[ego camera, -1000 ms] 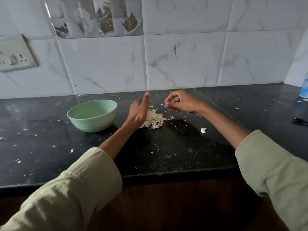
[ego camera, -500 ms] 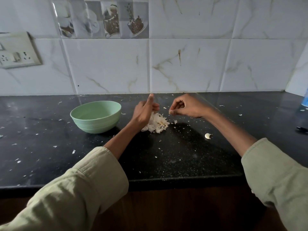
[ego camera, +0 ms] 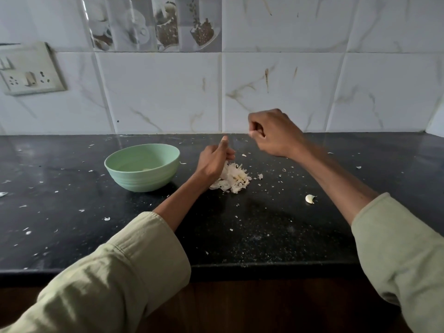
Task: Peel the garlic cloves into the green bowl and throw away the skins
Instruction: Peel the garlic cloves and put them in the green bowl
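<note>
The right hand (ego camera: 276, 134) had lifted away from the left over the last second, rising from beside it to a spot higher and nearer the tiled wall (ego camera: 276, 92), its fingers curled tight with something small and pale showing at the fingertips; whether that was a strip of skin or part of a clove could not be told. The left hand (ego camera: 213, 159) had stayed low over the pile of garlic skins (ego camera: 231, 179), its thumb up and its fingers curled inward, but what it held, if anything, was hidden behind the hand itself. The parting of the hands read as a skin being pulled off a clove, so one more clove was probably close to bare and due for the green bowl (ego camera: 143, 167), which stood just to the left of the left hand on the black surface (ego camera: 264, 231). Something pale lay at the bottom of the bowl, likely peeled garlic, though the rim cut off most of the inside. One loose garlic clove (ego camera: 310, 198) waited well apart to the right, near the right forearm, seemingly unpeeled. Skin flakes (ego camera: 107, 218) were scattered across the surface and none had been thrown away yet; no bin was in view. Both sleeves (ego camera: 120, 272) ran off the lower edge.
</note>
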